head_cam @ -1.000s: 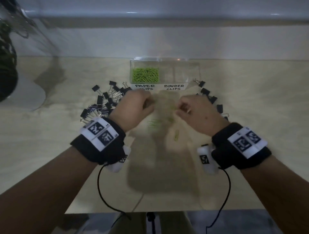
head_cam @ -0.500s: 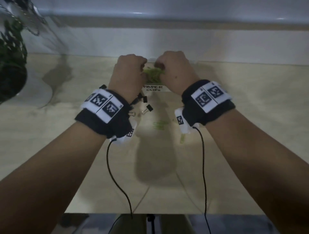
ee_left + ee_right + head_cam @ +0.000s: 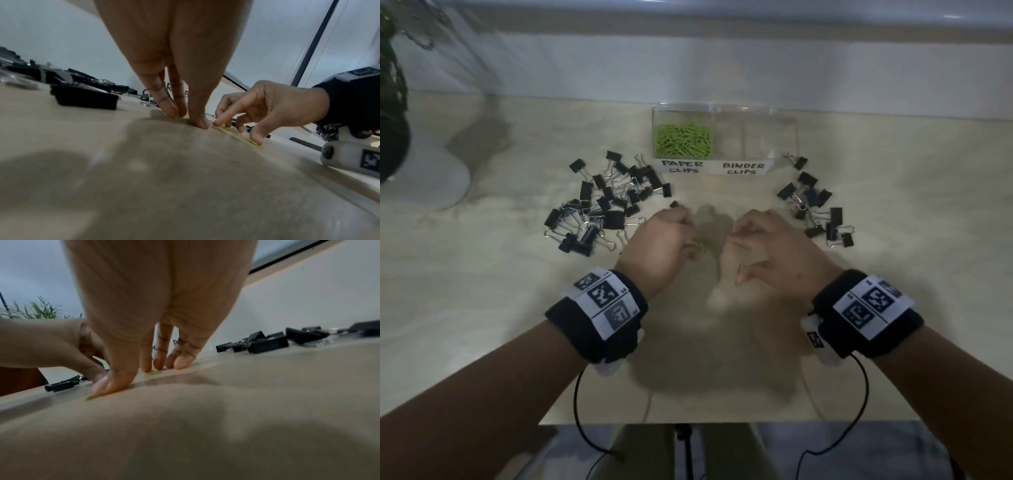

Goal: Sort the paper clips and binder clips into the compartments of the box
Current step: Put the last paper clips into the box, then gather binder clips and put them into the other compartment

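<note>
A clear box point(image 3: 756, 113) stands at the back, labelled PAPER CLIPS and BINDER CLIPS. Its left compartment holds a heap of green paper clips point(image 3: 683, 140); the right compartment point(image 3: 753, 140) looks bare. Black binder clips lie in a big pile on the left point(image 3: 606, 202) and a smaller one on the right point(image 3: 815, 205). My left hand point(image 3: 688, 236) pinches down on loose green paper clips point(image 3: 185, 121) on the table. My right hand point(image 3: 739, 260) is spread: its thumb point(image 3: 111, 386) presses one clip point(image 3: 740, 274), and its fingers touch another point(image 3: 739, 244).
A plant point(image 3: 390, 102) in a white pot point(image 3: 431, 171) stands at the far left. A white wall runs behind the box. The table's front edge point(image 3: 722, 423) is close to my body, and wrist-camera cables hang over it.
Half a second ago both hands were up over the paper clips compartment. They have come back toward me and now sit on the loose clips mid-table.
</note>
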Motion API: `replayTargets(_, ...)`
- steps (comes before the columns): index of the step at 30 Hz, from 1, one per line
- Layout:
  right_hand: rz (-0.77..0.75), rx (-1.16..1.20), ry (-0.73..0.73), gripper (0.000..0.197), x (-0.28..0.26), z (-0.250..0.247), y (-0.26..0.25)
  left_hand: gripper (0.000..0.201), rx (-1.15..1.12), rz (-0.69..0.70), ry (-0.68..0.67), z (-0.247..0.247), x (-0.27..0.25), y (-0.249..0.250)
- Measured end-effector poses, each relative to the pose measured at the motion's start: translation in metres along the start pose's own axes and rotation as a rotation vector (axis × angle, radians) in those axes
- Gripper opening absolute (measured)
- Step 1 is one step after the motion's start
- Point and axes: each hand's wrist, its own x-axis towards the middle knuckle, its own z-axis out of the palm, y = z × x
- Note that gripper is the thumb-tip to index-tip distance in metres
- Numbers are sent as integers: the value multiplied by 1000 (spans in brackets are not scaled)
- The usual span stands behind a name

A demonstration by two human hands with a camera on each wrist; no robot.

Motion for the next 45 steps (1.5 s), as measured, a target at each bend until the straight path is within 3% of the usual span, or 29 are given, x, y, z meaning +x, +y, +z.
replayTargets(4, -30, 64, 172, 18, 1, 12, -2, 8, 1, -48, 6, 5, -1, 5)
replayTargets(7, 17, 85, 152, 6, 2, 15, -5, 7, 51, -62, -19, 11, -1, 6)
replayTargets(12, 40, -9, 66, 12, 3, 19, -13, 27, 290, -32, -72, 22, -4, 6)
replayTargets(16, 21, -127, 5, 22, 3, 19, -18, 30, 415, -3, -67, 21, -6, 11)
replayTargets(19, 18, -231, -19, 33, 2, 19, -23, 35, 447, 30, -62, 22, -10, 14)
replayTargets(24, 14, -275, -20, 32, 1, 21, -23, 36, 365, -29, -88, 14, -10, 21)
replayTargets(28, 42, -132, 98, 29, 23, -10, -33, 17, 184, -94, 104, -29, 9, 17)
replayTargets(31, 48, -65, 288, 22, 66, -43, -51, 16, 98, -223, 233, -62, 42, 7)
replayTargets(33, 52, -61, 415, 18, 97, -54, -61, 11, 100, -232, 281, -74, 63, 1)
replayTargets(37, 110, -246, 350, 27, 131, -52, -68, 19, 192, -198, 244, -77, 86, -4)
replayTargets(41, 53, -62, 429, 24, 101, -56, -57, 29, 171, -191, 267, -75, 87, -5)
replayTargets(43, 138, 87, 526, 22, 69, -61, -37, 28, 113, -91, 348, -72, 81, 6)
replayTargets(45, 297, 117, 552, 33, 29, -66, -10, 26, 72, 83, 345, -65, 79, 30)
